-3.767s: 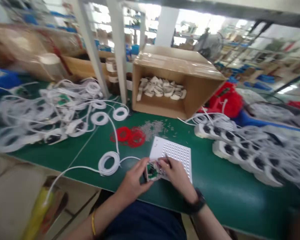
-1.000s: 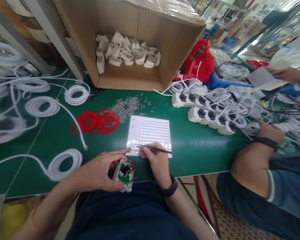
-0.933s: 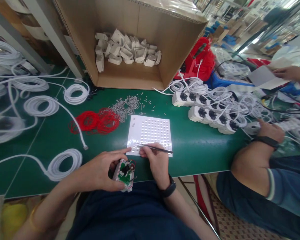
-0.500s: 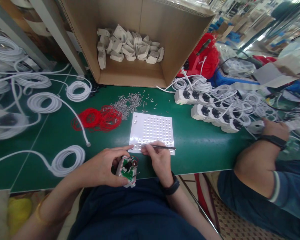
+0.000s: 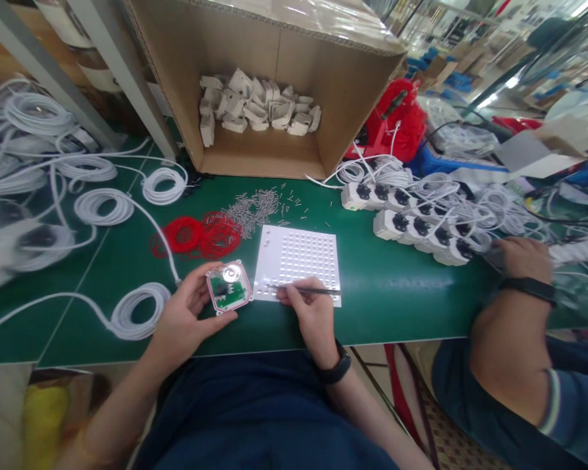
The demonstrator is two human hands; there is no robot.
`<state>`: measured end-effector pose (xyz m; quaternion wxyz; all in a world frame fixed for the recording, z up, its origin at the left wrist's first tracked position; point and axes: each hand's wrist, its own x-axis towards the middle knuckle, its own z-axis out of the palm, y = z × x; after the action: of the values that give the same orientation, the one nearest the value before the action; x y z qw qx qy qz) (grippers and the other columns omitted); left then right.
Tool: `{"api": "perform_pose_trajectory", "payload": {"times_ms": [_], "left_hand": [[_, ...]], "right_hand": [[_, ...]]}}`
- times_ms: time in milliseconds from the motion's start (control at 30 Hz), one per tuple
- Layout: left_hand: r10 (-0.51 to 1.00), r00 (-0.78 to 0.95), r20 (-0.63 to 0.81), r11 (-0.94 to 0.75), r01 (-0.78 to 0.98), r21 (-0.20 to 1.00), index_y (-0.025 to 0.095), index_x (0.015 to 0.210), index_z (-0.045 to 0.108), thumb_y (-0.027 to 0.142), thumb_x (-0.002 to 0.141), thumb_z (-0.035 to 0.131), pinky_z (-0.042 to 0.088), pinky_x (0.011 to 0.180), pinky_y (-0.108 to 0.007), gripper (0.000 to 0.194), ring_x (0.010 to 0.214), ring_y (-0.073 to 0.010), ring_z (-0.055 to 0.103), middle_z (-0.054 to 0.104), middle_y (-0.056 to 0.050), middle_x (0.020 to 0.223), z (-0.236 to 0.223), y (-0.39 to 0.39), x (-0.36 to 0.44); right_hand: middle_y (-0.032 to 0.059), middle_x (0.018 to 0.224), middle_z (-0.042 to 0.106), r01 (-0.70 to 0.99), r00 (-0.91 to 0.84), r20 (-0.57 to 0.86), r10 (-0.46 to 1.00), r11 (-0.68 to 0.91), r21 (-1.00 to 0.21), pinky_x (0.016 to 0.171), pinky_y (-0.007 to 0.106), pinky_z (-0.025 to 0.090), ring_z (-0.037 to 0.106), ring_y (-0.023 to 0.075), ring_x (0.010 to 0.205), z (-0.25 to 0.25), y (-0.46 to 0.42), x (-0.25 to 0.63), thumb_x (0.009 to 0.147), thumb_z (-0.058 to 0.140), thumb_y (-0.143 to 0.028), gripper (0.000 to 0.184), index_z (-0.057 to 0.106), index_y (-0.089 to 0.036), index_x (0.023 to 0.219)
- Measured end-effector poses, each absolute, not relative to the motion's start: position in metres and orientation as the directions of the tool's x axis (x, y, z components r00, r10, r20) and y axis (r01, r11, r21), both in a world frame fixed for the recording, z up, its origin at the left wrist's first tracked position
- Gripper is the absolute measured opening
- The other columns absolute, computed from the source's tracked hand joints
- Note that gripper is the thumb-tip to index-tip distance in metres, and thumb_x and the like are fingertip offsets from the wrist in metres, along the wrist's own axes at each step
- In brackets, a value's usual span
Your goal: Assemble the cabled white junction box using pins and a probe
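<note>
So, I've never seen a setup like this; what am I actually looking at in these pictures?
There is no robot here: a person works with two bare hands, and one camera worn on their head looks forward and down at them. The left hand holds an open case with a green circuit board inside. The right hand holds a thin dark tool over a white sheet dotted with small pieces. On the green table also lie red rings, small metal pins and coiled white cables. The hand at far right is another person's.
</note>
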<state>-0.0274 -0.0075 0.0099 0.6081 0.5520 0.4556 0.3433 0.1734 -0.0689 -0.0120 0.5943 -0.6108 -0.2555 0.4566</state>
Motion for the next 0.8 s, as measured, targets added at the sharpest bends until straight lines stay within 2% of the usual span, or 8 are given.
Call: {"api": "perform_pose_trajectory", "payload": {"times_ms": [133, 267, 367, 467, 800], "left_hand": [[0.940, 0.319, -0.123, 0.137, -0.020, 0.990, 0.021, 0.120, 0.041, 0.020, 0.063, 0.078, 0.044, 0.100, -0.034, 0.068, 0.116, -0.0219, 0.050, 0.050, -0.008, 0.126, -0.001, -0.012, -0.015], [0.936, 0.342, -0.084, 0.123, -0.093, 0.988, 0.021, 0.120, 0.041, 0.018, 0.063, 0.078, 0.044, 0.099, -0.033, 0.068, 0.117, -0.0219, 0.050, 0.049, -0.009, 0.128, -0.010, -0.016, -0.010], [0.933, 0.351, -0.074, 0.119, -0.109, 0.987, 0.021, 0.121, 0.041, 0.017, 0.064, 0.078, 0.042, 0.101, -0.035, 0.068, 0.118, -0.0224, 0.049, 0.049, -0.009, 0.128, -0.011, -0.019, -0.010], [0.930, 0.360, -0.070, 0.120, -0.117, 0.986, 0.022, 0.122, 0.041, 0.017, 0.064, 0.077, 0.042, 0.102, -0.034, 0.068, 0.117, -0.0219, 0.050, 0.050, -0.008, 0.128, -0.010, -0.020, -0.011], [0.922, 0.379, -0.080, 0.135, -0.121, 0.983, 0.022, 0.123, 0.040, 0.016, 0.065, 0.077, 0.042, 0.101, -0.034, 0.069, 0.118, -0.0219, 0.049, 0.049, -0.008, 0.129, -0.011, -0.022, -0.012]], "right_hand": [[0.0095, 0.079, 0.072, -0.513, 0.379, -0.363, 0.851, -0.133, -0.848, 0.064, 0.027, 0.056, 0.070, 0.0213, 0.074, -0.001, -0.070, 0.178, 0.071, 0.074, -0.033, 0.029, 0.056, -0.015, 0.086], [0.0104, 0.081, 0.072, -0.670, 0.148, -0.405, 0.902, -0.210, -0.712, 0.071, 0.027, 0.056, 0.069, 0.0197, 0.080, 0.020, -0.062, 0.172, 0.074, 0.072, -0.033, 0.025, 0.058, -0.015, 0.084], [0.0064, 0.077, 0.072, -0.663, 0.126, -0.332, 0.935, -0.169, -0.729, 0.076, 0.028, 0.054, 0.069, 0.0164, 0.075, 0.030, -0.053, 0.161, 0.073, 0.073, -0.028, 0.020, 0.057, -0.016, 0.077], [0.0046, 0.075, 0.072, -0.607, 0.163, -0.282, 0.946, -0.129, -0.784, 0.072, 0.027, 0.053, 0.068, 0.0159, 0.073, 0.034, -0.047, 0.154, 0.071, 0.075, -0.026, 0.020, 0.058, -0.016, 0.075], [0.0043, 0.075, 0.071, -0.515, 0.164, -0.292, 0.942, -0.171, -0.840, 0.074, 0.031, 0.051, 0.066, 0.0181, 0.075, 0.036, -0.045, 0.156, 0.068, 0.076, -0.030, 0.021, 0.060, -0.016, 0.073]]}}
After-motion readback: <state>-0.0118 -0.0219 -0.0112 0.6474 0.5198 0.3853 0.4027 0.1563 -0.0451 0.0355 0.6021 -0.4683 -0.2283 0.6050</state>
